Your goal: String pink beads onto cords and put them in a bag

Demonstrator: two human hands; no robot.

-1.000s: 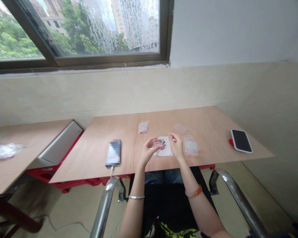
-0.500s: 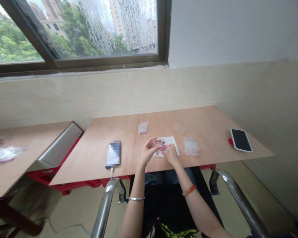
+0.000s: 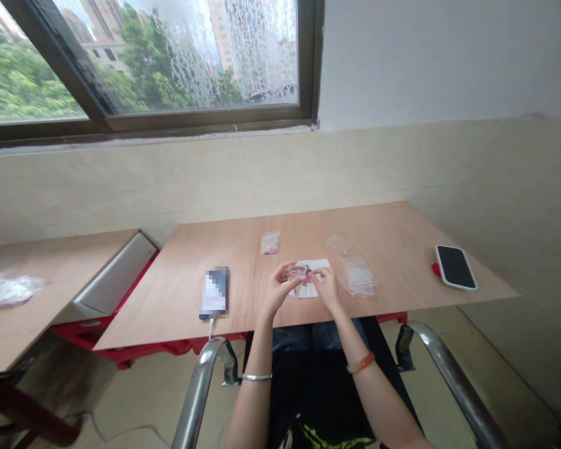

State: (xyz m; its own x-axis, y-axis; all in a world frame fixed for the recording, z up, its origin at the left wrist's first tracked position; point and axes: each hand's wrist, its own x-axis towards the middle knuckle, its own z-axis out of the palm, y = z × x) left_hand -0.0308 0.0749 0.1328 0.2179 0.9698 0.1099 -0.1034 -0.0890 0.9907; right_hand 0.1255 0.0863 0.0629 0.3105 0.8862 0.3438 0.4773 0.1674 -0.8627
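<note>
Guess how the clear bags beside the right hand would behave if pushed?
The bags look thin and see-through, so they are probably light and floppy. Loosely overlapped, they might slide apart. Lying flat, they seem unlikely to roll or tip.

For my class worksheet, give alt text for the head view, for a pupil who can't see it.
A person's left hand and right hand are close together over a white sheet and small pink pieces, on a wooden table; their exact grip is unclear. Transparent plastic bags lie right of the hands, a phone left, a white-edged device far right.
</note>
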